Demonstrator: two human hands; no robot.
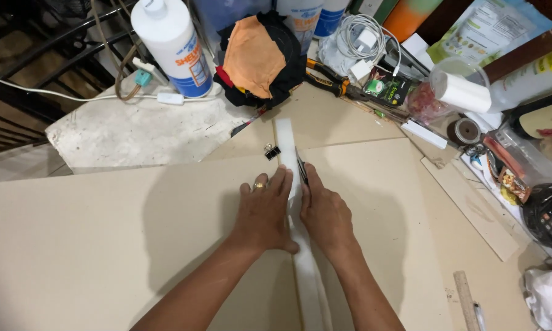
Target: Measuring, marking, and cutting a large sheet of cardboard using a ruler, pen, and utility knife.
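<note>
Evidently we are mid-cut: our left hand presses flat on the long white foam strip lying across the tan cardboard sheet; our right hand grips a dark-handled knife against its edge; next comes a steady pull along it.

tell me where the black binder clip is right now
In the head view, the black binder clip sits on the cardboard sheet at the left edge of the white strip, just beyond the left hand.
</note>
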